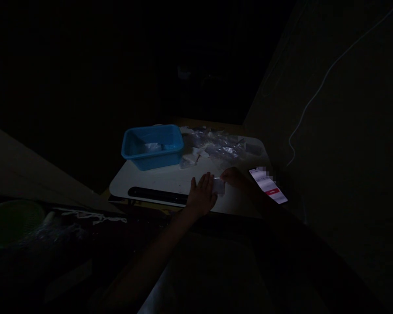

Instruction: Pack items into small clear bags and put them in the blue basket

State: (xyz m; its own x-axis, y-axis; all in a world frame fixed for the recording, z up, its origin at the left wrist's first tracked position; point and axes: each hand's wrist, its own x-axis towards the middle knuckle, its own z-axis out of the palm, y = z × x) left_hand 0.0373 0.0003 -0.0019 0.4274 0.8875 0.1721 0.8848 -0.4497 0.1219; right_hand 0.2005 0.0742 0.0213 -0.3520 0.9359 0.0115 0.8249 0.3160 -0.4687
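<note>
In dim light, my left hand (201, 195) lies flat near the front edge of the white table (163, 178), its fingers stretched out. Just right of it is a small clear plastic bag (219, 186), close to or touching the left fingers. My right hand (232, 175) pinches the upper right corner of this bag. What the bag contains, if anything, is too dark to make out. Left of my left hand, a long black slot or strip (157, 195) runs along the table's front.
A blue plastic basket (152, 161) holding some pale items stands at the back left. Crumpled clear plastic (227, 149) and small packets (194, 156) lie at the back. A lit phone (268, 185) is at the right edge. A white cable (309, 104) hangs along the wall.
</note>
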